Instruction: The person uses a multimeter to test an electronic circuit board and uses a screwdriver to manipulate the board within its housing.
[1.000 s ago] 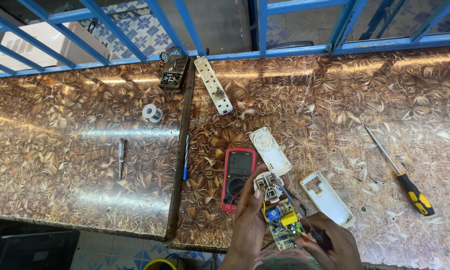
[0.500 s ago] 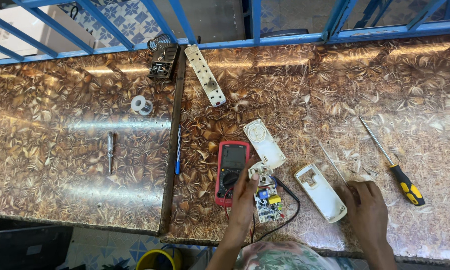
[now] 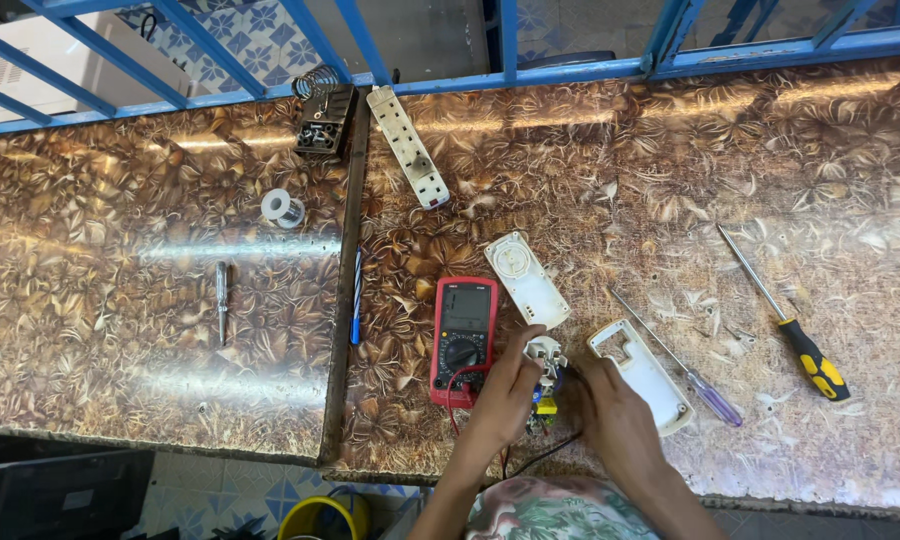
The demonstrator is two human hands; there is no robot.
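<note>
my right hand (image 3: 615, 415) is coming back beside my left hand (image 3: 505, 395), both now pinching the small green circuit board with its white plug end (image 3: 543, 362), beside the red multimeter (image 3: 463, 338).

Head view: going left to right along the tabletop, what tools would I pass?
Small grey screwdriver → solder spool → blue pen → red multimeter → purple-handled screwdriver → yellow-and-black screwdriver.

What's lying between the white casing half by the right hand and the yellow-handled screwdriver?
In the head view, a thin purple-handled screwdriver lies between the casing half and the yellow-handled screwdriver; around it is bare table.
</note>
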